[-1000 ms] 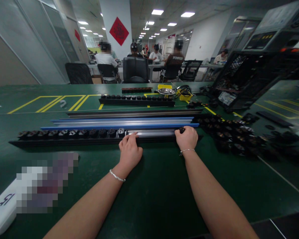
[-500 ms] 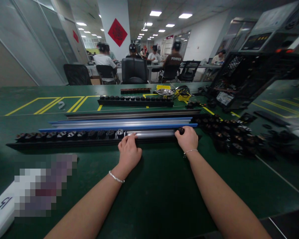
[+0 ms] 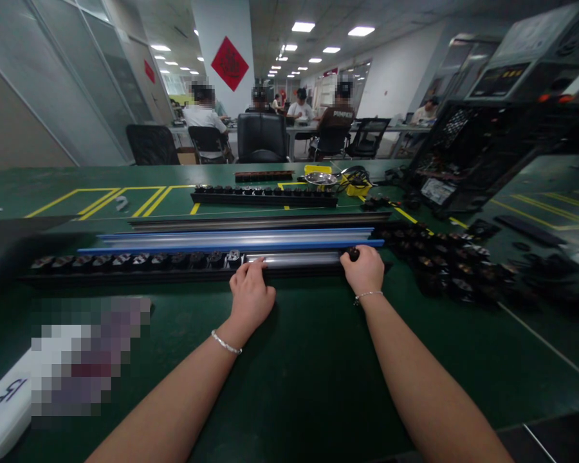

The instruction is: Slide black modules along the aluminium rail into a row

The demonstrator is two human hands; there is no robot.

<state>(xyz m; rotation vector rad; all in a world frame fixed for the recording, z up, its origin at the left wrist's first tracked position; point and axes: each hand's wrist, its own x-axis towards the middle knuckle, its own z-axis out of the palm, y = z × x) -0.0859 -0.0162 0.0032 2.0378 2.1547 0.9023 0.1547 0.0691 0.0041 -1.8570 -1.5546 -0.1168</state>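
Observation:
In front of me lies a long black rail (image 3: 299, 273) with a shiny metal channel (image 3: 302, 258). A row of small black parts with metallic tops (image 3: 195, 259) fills its left stretch. My left hand (image 3: 253, 289) grips the rail's near edge just right of the last part in that row, fingers bent over the channel. At the rail's right end, my right hand (image 3: 365, 270) pinches a small round black part (image 3: 352, 254) against the channel. The underside of that part is hidden by my fingers.
Behind lie a blue-edged rail (image 3: 236, 239), a dark rail (image 3: 260, 221) and another filled rail (image 3: 265, 198). Loose black parts (image 3: 444, 260) are heaped at right, near an open computer case (image 3: 463, 148). A metal dish (image 3: 321, 179) stands farther back. A white object (image 3: 9, 392) is near left.
A dark blurred shape has come in from the left edge, over the rail's left end. Both my hands stay nearly where they were; the view has shifted slightly.

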